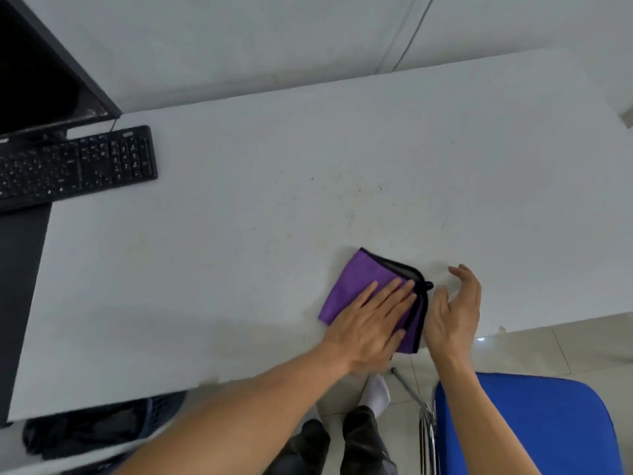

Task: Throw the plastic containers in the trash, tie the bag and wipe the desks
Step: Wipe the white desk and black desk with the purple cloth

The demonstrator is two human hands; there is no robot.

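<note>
Head view, looking down on a pale grey desk (239,255), smooth and matte, speckled with faint brownish stains (359,193) near the middle. Behind it, a plain light wall (239,39) with a thin cable (415,29) running down. Glossy pale floor tiles (565,347) below the near edge. At far left, a black keyboard (78,162) under the corner of a dark monitor (41,70).

Near the front edge, a folded purple cloth (356,279), soft, squarish, trimmed in black. Flat on the cloth, the left hand (368,323), fingers straight and spread. Just beside the cloth's right edge, the right hand (452,313), fingers relaxed, holding nothing.

Lower right, a blue padded chair (531,426) on a chrome frame. Under the desk at lower left, a mesh bin (96,430) lined in black.
</note>
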